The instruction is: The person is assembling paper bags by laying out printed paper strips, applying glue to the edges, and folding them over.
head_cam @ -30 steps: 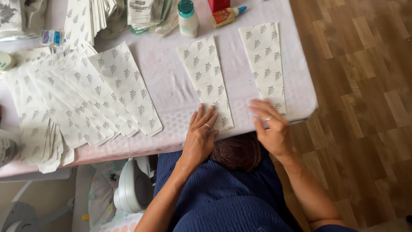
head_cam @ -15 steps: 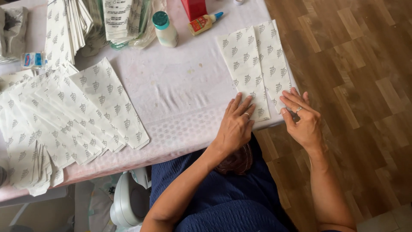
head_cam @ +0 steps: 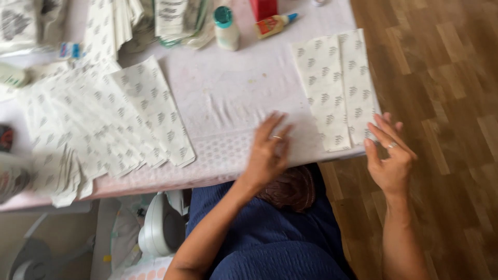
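While your right hand (head_cam: 391, 163), fingers spread, touches the two patterned paper strips (head_cam: 337, 88), your left hand (head_cam: 267, 153) rests flat, empty; square their edges next.

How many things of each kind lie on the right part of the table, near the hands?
White patterned paper sheets beside the right hand: 2
White bottle with teal cap: 1
Small glue bottle with blue tip: 1
Total: 4
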